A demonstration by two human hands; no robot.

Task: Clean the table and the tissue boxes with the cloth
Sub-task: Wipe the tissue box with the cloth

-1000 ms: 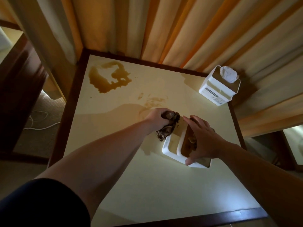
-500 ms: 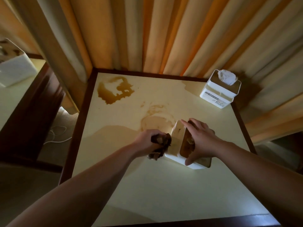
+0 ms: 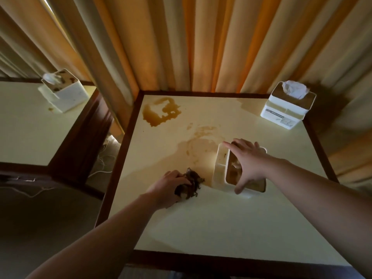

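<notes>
Left hand is gripping the cloth, fingers curled round it, pressing the dark wad onto the bench. Cloth is sticking out past the knuckles on the hand's far-right side, just beside the near box, a sliver of bench showing between them. Right hand is resting on top of the near box, fingers spread and fairly straight, thumb reaching down over the box's near edge, fingertips at its far edge. Box is sitting mid-bench, right of centre, brown marks showing in its open top. Spill is lying at the far-left corner, well apart from both hands, with fainter smears between it and the near box. Far box is standing at the far-right corner, a tissue poking out. Third box is sitting on the side bench to the left, stained on top. Curtains are hanging behind.
</notes>
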